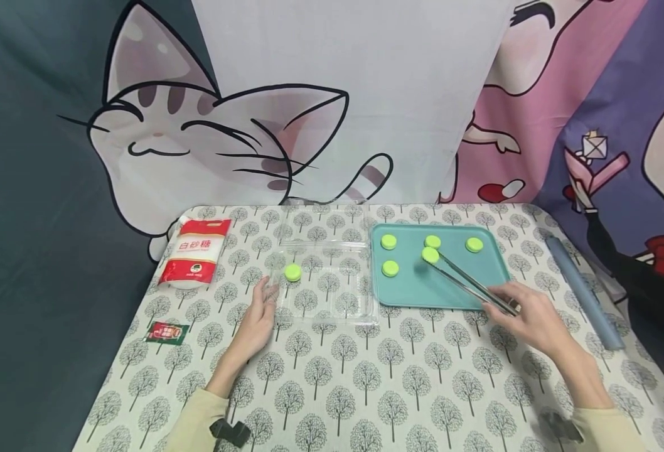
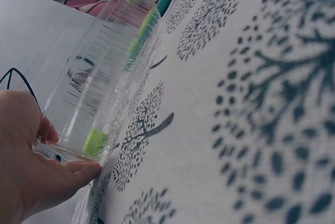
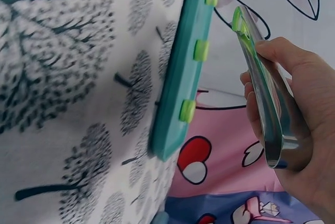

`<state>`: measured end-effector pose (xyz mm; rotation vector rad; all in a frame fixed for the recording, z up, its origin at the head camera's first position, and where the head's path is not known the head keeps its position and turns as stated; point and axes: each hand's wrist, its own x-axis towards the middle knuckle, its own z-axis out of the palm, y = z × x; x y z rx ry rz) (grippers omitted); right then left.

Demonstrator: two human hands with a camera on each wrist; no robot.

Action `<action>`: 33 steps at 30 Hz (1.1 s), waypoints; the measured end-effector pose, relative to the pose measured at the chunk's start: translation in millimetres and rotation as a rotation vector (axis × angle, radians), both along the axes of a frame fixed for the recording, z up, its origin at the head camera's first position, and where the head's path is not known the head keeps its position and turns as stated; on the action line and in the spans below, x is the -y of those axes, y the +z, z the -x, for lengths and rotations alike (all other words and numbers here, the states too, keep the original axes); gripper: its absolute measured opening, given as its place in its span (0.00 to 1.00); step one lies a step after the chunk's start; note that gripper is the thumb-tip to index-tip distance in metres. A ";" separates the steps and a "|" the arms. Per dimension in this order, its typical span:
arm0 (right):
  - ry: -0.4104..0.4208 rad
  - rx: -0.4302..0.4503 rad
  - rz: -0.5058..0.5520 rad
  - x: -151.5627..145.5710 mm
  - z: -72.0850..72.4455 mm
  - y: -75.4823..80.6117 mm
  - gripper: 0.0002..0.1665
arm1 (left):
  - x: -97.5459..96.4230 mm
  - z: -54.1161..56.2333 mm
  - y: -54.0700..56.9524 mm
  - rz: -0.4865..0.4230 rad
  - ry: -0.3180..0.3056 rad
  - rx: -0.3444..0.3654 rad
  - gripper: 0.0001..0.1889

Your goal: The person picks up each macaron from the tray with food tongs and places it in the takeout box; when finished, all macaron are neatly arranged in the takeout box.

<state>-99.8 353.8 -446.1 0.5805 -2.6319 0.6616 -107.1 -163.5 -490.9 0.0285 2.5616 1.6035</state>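
My right hand (image 1: 526, 314) grips metal tongs (image 1: 473, 279) over the teal tray (image 1: 411, 290). A bright green round piece (image 1: 430, 255) is held between the tong tips, above the tray surface. Several like pieces (image 1: 474, 245) lie spread on that tray. At the left edge of a clear plastic box (image 1: 321, 319), my left hand (image 1: 258, 320) pinches the wall between thumb and fingers, which the left wrist view shows closely. One green piece (image 1: 292, 272) sits inside the box near its left side. The box's clear lid (image 1: 323, 221) lies folded back behind it.
A red and white bag (image 1: 195, 252) lies at the table's back left, with a small red and green packet (image 1: 166, 333) nearer the front. Along the right edge runs a blue-grey roll (image 1: 585, 292). Printed curtains hang behind the tree-patterned tablecloth (image 1: 366, 389).
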 end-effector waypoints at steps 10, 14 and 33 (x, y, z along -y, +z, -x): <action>0.046 -0.042 -0.004 19.9 8.7 13.8 0.22 | 0.9 -0.1 -1.0 0.002 -0.002 0.000 0.32; 0.076 -0.055 -0.003 31.6 13.8 20.6 0.23 | 1.2 -0.3 -0.6 -0.001 -0.002 -0.004 0.32; 0.248 -0.004 -0.023 88.2 47.3 34.7 0.21 | -0.6 -0.7 1.7 -0.007 0.002 -0.010 0.32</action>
